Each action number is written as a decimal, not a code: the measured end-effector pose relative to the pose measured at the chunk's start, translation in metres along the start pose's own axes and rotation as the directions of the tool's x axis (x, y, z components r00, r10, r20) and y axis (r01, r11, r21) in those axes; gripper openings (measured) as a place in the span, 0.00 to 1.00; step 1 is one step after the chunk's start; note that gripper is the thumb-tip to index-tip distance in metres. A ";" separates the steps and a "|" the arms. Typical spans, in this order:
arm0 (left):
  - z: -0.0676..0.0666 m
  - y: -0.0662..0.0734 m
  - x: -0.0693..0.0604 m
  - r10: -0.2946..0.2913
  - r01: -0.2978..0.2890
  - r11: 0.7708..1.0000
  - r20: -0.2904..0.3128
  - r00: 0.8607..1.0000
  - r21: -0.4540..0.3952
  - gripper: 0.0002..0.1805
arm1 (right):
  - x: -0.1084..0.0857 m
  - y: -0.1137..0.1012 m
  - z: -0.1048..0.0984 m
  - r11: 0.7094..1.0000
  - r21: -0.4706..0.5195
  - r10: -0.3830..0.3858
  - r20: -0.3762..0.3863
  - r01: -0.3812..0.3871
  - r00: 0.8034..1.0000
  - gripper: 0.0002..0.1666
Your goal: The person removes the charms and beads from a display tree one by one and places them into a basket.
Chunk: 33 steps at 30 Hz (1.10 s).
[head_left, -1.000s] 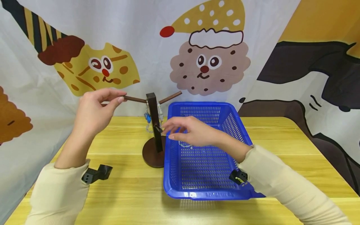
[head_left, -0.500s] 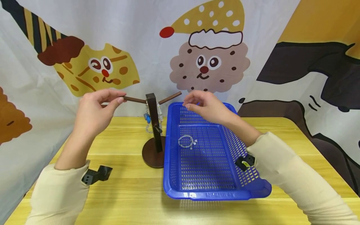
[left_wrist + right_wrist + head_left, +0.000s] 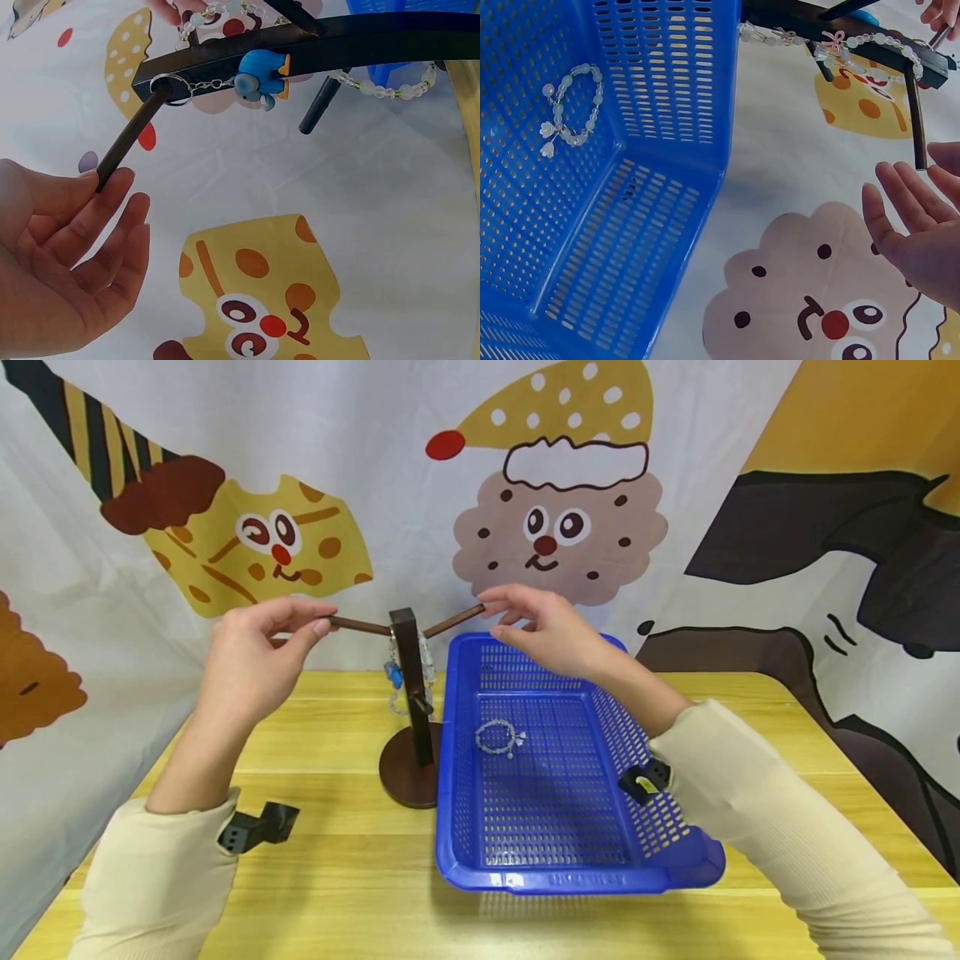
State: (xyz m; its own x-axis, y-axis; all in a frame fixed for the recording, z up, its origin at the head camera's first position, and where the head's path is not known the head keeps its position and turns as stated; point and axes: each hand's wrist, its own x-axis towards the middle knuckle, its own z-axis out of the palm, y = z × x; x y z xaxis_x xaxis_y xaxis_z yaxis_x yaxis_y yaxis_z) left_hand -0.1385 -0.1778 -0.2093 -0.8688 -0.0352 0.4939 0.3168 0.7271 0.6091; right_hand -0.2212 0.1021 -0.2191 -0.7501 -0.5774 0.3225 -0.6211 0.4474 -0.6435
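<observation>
A dark wooden jewelry stand (image 3: 408, 685) with a round base stands beside the blue basket. My left hand (image 3: 258, 652) pinches the end of its left peg (image 3: 127, 142) between thumb and fingertip. On that peg hangs a keychain with a blue elephant charm (image 3: 259, 75). At the right peg (image 3: 455, 620), my right hand (image 3: 551, 627) has its index fingertip at the tip, the thumb apart below. A clear-beaded bracelet (image 3: 881, 41) hangs on this peg near the post. Another beaded strand (image 3: 390, 91) shows lower on the stand.
The blue plastic basket (image 3: 444, 827) sits right of the stand, close against its base. Inside lies a pale beaded bracelet (image 3: 495, 737) with small charms. A printed cloth (image 3: 412, 510) hangs behind the wooden table (image 3: 345, 868).
My right hand has risen from the stand's lower front peg to the upper right peg's tip, uncovering the bracelet in the basket. The left hand has kept its pinch on the left peg.
</observation>
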 end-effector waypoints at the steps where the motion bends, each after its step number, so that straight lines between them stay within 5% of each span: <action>1: 0.000 0.000 0.000 0.002 -0.002 1.000 0.002 1.000 -0.005 0.13 | 0.000 0.000 0.000 1.000 0.003 -0.003 0.003 0.003 1.000 0.22; 13: 0.000 -0.001 0.000 0.002 -0.002 1.000 -0.012 1.000 0.003 0.12 | -0.004 -0.002 0.008 0.999 0.038 -0.022 -0.011 0.022 1.000 0.19; 23: 0.000 0.000 -0.001 -0.010 0.010 1.000 -0.013 1.000 0.008 0.12 | -0.002 -0.007 0.027 0.994 0.080 -0.086 0.119 0.077 0.989 0.14; 33: 0.000 0.000 -0.001 -0.007 0.007 1.000 -0.014 1.000 0.009 0.12 | 0.002 -0.013 0.047 0.992 0.126 -0.048 0.165 0.027 0.985 0.14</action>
State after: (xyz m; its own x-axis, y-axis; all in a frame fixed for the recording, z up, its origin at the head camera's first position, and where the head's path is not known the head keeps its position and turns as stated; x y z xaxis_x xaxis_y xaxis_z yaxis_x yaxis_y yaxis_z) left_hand -0.1378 -0.1777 -0.2096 -0.8653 -0.0499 0.4988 0.3074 0.7332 0.6066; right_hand -0.2044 0.0631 -0.2427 -0.6717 -0.7031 0.2335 -0.6075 0.3423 -0.7168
